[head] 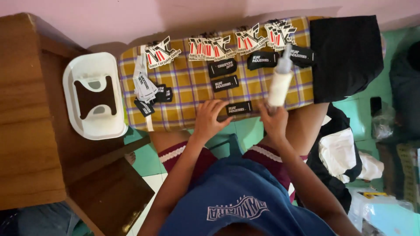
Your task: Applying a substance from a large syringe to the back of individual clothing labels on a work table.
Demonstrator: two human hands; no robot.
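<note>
Pressing fingers spread, left hand (209,117) rests flat on the checked cloth (188,83), touching a black label (239,107) at the near edge. Right hand (273,119) is closed around a white spray bottle (280,83), held upright, nozzle blurred, probably pointing away. More labels lie beyond.

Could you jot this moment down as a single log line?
left hand: pressing black label | right hand: holding white spray bottle upright | surface: yellow checked board

Single head-worn camera, steep downward view over the wearer's own lap and forearms, facing a wall, close range, plaid-covered surface (192,87) across upper frame
</note>
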